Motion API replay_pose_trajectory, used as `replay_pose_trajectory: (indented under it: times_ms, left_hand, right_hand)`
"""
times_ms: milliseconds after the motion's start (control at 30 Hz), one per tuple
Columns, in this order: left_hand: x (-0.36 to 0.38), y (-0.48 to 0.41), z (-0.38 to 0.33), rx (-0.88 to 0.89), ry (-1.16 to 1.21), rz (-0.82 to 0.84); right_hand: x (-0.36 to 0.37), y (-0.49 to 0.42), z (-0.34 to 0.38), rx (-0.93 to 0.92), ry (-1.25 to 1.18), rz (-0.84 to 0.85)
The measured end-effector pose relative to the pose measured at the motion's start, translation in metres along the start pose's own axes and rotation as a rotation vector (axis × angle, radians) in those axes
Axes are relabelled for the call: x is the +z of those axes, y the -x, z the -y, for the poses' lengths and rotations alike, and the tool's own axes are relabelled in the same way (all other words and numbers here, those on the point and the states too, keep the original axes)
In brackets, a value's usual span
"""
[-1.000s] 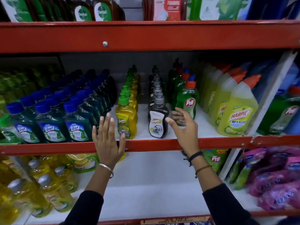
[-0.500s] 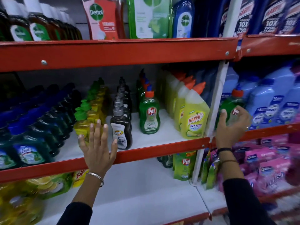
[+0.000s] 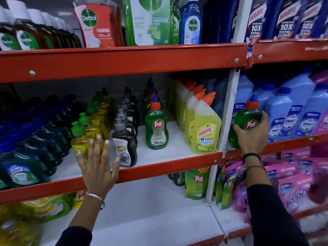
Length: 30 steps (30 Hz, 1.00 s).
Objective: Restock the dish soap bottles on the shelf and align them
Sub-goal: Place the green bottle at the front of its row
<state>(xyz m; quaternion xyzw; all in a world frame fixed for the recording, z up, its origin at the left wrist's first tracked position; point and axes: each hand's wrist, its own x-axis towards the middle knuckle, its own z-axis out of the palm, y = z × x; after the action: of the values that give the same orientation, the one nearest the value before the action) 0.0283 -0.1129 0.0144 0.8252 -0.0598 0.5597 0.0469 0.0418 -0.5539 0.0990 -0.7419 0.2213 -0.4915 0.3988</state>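
A green Pril dish soap bottle (image 3: 246, 119) with an orange cap stands in the right bay, and my right hand (image 3: 253, 134) is closed around its lower body. On the red middle shelf (image 3: 170, 165) a row of matching green Pril bottles (image 3: 156, 128) runs back from the front. Left of it are a row of dark Super bottles (image 3: 124, 144) and a row of yellow bottles with green caps (image 3: 83, 134). My left hand (image 3: 98, 166) is spread flat, fingers apart, over the shelf's front lip in front of the first yellow bottle, holding nothing.
Yellow Harpic bottles (image 3: 205, 132) stand right of the Pril row, against the white upright post (image 3: 229, 110). Blue-capped dark green bottles (image 3: 23, 167) fill the left. Pale blue bottles (image 3: 291, 114) crowd the right bay; pink pouches (image 3: 291, 180) and Pril refill pouches (image 3: 196, 181) lie below.
My right hand has left the dark bottle row, swung across the post and closed on the Pril bottle in the right bay. The view has turned right. My left hand stays at the shelf lip.
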Motion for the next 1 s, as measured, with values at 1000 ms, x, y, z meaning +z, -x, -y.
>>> replay_pose_trajectory:
  times_ms: [1000]
  left_hand:
    - [-0.003,-0.002,0.002,0.084,-0.038,-0.025]
  right_hand:
    - [0.068,0.166,0.146,-0.253,-0.056,0.324]
